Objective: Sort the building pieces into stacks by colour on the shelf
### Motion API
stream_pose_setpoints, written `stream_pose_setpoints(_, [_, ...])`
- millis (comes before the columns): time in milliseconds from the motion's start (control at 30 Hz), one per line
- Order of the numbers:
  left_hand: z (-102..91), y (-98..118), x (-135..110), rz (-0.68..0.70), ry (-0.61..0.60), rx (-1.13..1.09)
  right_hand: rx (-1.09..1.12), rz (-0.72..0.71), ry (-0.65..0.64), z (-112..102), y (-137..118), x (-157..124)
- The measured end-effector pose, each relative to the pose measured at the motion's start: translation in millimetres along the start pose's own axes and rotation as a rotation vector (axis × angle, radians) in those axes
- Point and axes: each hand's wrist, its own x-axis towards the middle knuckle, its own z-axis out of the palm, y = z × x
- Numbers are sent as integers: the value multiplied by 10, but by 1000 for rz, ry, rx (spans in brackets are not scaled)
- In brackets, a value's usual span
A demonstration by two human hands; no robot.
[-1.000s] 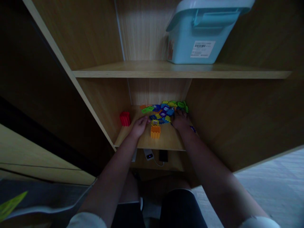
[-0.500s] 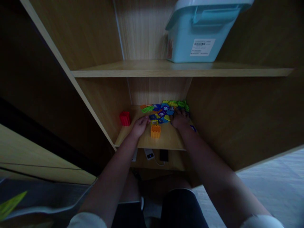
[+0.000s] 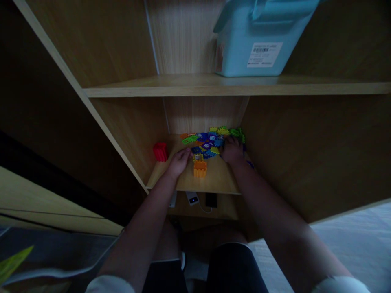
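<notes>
One orange cube (image 3: 200,169) stands nearest, on the shelf (image 3: 215,181), unmoved over the last second. Left hand (image 3: 179,162): grip curled beside the tiles (image 3: 211,138); whether it pinches one, cannot tell. Right hand (image 3: 232,151): fingers over their right side, grip hidden. Little changes; no tile visibly leaves.

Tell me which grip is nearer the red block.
Left. The left grip is just to the right of the red block, not touching it; the right grip is farther right, at the right side of the colourful pieces.
</notes>
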Motion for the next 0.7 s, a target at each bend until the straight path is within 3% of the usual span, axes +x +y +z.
stream_pose_setpoints(100, [5,-3,0,-6,5,-6,-16,7,41,-17,23,-12])
stream_pose_setpoints(367, [-5,61,-18,-31,-8,46,3,41,-5,71,73,25])
stream_pose_setpoints(500, [-8,50,-17,-13,-10,53,71,-1,101,39,81,37])
stream_pose_setpoints(700, [0,64,-17,-17,0,37,255,-107,259,-206,20,18])
